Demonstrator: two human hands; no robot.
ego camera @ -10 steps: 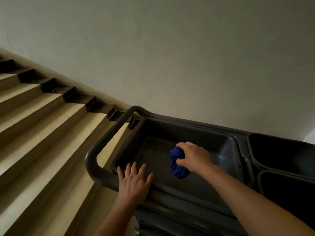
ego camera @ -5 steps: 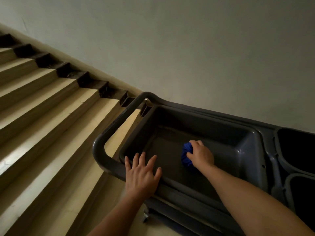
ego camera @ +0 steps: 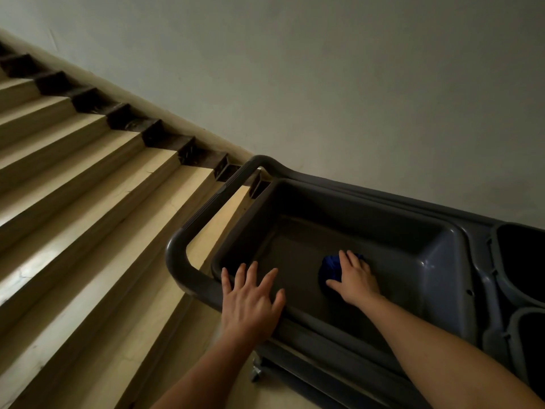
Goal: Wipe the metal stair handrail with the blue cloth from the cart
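Observation:
The blue cloth lies balled up on the floor of the grey cart tray. My right hand lies over the cloth from the right. Its fingers are stretched across the top and its thumb is spread along the near side. My left hand rests flat on the tray's near rim with fingers spread and holds nothing. No metal handrail is in view.
The cart's dark push handle juts out to the left over the stairs, which rise to the upper left. Two round bin openings sit at the cart's right end. A plain wall runs behind. A caster wheel shows below.
My right hand came down with the cloth from above the tray to its floor, and its fingers went from a tight fist to stretched out. The left hand stayed on the rim.

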